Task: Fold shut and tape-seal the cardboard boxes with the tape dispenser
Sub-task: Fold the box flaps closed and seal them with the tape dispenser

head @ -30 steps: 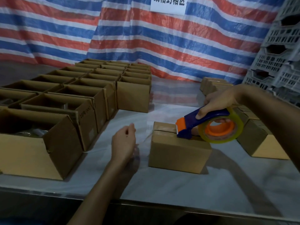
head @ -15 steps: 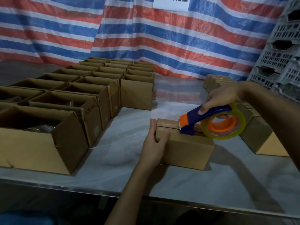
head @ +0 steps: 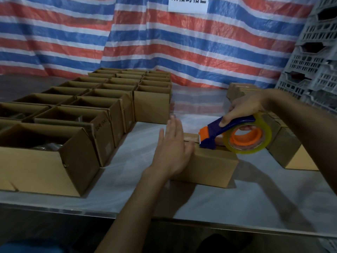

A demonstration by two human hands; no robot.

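Brown cardboard box (head: 209,167), small and with its flaps folded shut, sits near the middle of a pale table (head: 255,198). The right hand (head: 242,108) grips a tape dispenser (head: 237,136), thumb along its blue handle and fingers curled through the orange core of the clear tape roll. The dispenser's orange-tipped cutting end rests on the box's top seam, close to the left end. The left hand (head: 172,148) is flat, its fingers straight, and lies against that left end of the box, holding nothing. Rows of open boxes (head: 54,161) fill the table to the left. Closed boxes (head: 284,148) stand to the right, just behind the right forearm. A red, white and blue striped tarpaulin (head: 164,42) hangs behind, and grey plastic crates (head: 319,61) are stacked at far right. The step in hand looks like sealing the top seam of this one box; whether tape already lies along the seam is hard to tell. The next move probably calls for drawing the tape over the left edge and down the end face, tearing it on the cutter, and smoothing it flat with the left palm while the box is kept from sliding.
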